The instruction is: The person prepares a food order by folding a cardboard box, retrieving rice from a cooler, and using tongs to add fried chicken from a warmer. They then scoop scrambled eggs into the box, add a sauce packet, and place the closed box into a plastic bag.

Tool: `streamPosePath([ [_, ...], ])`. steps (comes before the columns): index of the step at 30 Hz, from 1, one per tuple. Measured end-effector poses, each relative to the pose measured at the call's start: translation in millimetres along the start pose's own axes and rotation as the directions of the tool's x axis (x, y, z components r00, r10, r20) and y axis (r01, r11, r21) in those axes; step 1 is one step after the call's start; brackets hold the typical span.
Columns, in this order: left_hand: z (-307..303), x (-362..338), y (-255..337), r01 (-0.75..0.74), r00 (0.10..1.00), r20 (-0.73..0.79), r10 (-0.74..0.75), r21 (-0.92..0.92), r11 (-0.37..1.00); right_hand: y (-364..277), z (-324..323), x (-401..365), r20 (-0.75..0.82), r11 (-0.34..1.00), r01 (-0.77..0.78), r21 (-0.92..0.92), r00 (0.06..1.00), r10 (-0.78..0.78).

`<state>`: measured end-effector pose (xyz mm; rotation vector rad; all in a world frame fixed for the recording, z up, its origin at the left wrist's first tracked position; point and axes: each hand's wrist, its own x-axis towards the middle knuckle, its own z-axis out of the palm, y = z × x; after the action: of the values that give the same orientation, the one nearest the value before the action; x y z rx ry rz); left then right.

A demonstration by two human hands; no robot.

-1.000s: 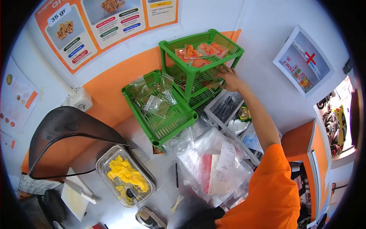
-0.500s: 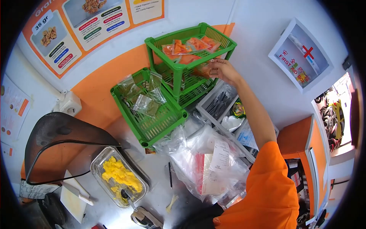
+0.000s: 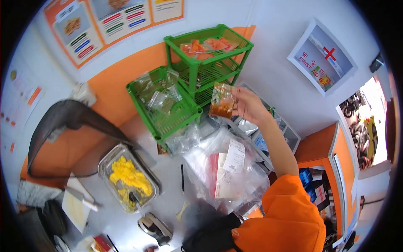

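Observation:
My right hand (image 3: 249, 105) grips a small clear packet of orange-brown sauce (image 3: 222, 101) by its right edge, in front of the green rack. Bags of orange pieces (image 3: 208, 45) lie on the top tier of the green rack (image 3: 194, 63). Left of it, a green basket (image 3: 178, 122) holds clear zip bags (image 3: 161, 100). Of my left hand (image 3: 151, 248) only a small part shows at the bottom edge, its fingers too indistinct to read.
A glass dish of yellow food (image 3: 130, 178) with a spoon stands beside a black mesh cover (image 3: 75, 113). A knife lies on a cutting board (image 3: 75, 210). Plastic bags with a receipt (image 3: 235, 157) and a grey organizer (image 3: 289, 134) are at the right.
My right hand has come out from the rack's lower tier, down and to the left, with the sauce packet. Part of my left hand has appeared at the bottom edge. The view has shifted.

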<state>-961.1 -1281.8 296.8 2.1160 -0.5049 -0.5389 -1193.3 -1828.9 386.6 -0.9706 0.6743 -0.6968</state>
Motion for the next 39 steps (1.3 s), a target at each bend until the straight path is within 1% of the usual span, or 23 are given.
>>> streamPosePath([
  [1,9.6,17.3,16.3,0.034,0.999,0.013,-0.033,-0.087,0.996,5.2,20.2,-15.8,0.045,1.0,0.002,0.005,0.999,-0.003],
  [2,22.0,30.5,48.3,-0.116,0.993,-0.022,0.114,-0.167,0.979,10.5,41.3,-30.4,0.096,1.0,0.005,0.011,0.995,-0.006],
  [3,40.9,41.6,78.4,-0.094,0.993,0.033,0.112,-0.349,0.932,14.0,66.3,-44.7,0.156,1.0,0.004,0.017,0.988,-0.006],
  [4,62.0,61.8,96.0,-0.213,0.951,0.111,0.288,-0.442,0.871,14.5,100.1,-61.9,0.18,0.999,0.008,-0.037,0.984,-0.001],
  [5,78.7,79.2,111.2,-0.177,0.892,0.262,0.368,-0.547,0.818,21.9,119.9,-72.6,0.218,0.992,0.027,-0.127,0.976,0.001],
  [6,94.0,87.6,143.9,-0.203,0.84,0.258,0.478,-0.668,0.716,28.8,136.8,-81.6,0.253,0.975,0.059,-0.212,0.967,-0.003],
  [7,98.2,95.3,163.9,-0.303,0.766,0.288,0.575,-0.627,0.718,32.5,153.0,-90.4,0.285,0.95,0.099,-0.295,0.958,-0.012],
  [8,101.5,97.4,169.2,-0.293,0.746,0.29,0.599,-0.665,0.687,31.9,171.4,-100.8,0.38,0.938,0.169,-0.302,0.924,-0.044],
  [9,101.7,99.5,168.6,-0.282,0.722,0.294,0.627,-0.702,0.654,33.8,183.4,-107.5,0.41,0.907,0.233,-0.35,0.909,-0.076],
  [11,90.9,101.3,164.2,-0.34,0.757,0.216,0.617,-0.677,0.653,38.6,198.0,-119.7,0.449,0.827,0.364,-0.429,0.88,-0.155],
  [12,86.9,98.6,160.2,-0.356,0.772,0.186,0.607,-0.665,0.656,41.2,200.3,-122.4,0.469,0.794,0.402,-0.456,0.867,-0.169],
  [15,74.6,96.9,150.4,-0.398,0.756,0.169,0.632,-0.649,0.648,45.8,212.7,-132.3,0.468,0.799,0.404,-0.446,0.866,-0.176],
  [16,70.1,94.3,151.5,-0.435,0.746,0.157,0.647,-0.62,0.653,47.6,215.1,-134.1,0.459,0.782,0.405,-0.473,0.871,-0.174],
  [19,65.6,94.2,146.1,-0.316,0.749,0.243,0.617,-0.688,0.654,53.9,215.7,-129.5,0.442,0.83,0.342,-0.44,0.887,-0.131],
  [20,63.4,91.8,147.0,-0.254,0.777,0.268,0.57,-0.694,0.673,53.0,215.0,-128.6,0.43,0.838,0.311,-0.448,0.897,-0.103],
  [23,57.6,87.9,152.4,-0.133,0.818,0.324,0.476,-0.698,0.704,46.2,220.9,-130.8,0.376,0.827,0.272,-0.492,0.923,-0.079],
  [26,56.8,93.0,151.4,-0.076,0.819,0.356,0.45,-0.709,0.701,45.0,224.2,-129.6,0.321,0.881,0.196,-0.43,0.945,-0.054],
  [29,53.3,88.5,161.3,-0.068,0.835,0.331,0.44,-0.731,0.679,44.4,220.0,-123.7,0.299,0.884,0.16,-0.44,0.954,-0.024],
  [32,56.9,93.3,155.8,-0.103,0.819,0.329,0.469,-0.721,0.686,44.0,220.0,-123.7,0.277,0.895,0.112,-0.432,0.961,0.014],
  [35,57.4,92.6,155.8,-0.097,0.823,0.331,0.461,-0.718,0.689,45.2,221.3,-123.9,0.292,0.917,0.083,-0.39,0.956,0.038],
  [39,57.7,95.1,153.1,-0.094,0.801,0.342,0.492,-0.739,0.667,49.5,218.4,-120.5,0.288,0.923,0.081,-0.377,0.957,0.034],
])
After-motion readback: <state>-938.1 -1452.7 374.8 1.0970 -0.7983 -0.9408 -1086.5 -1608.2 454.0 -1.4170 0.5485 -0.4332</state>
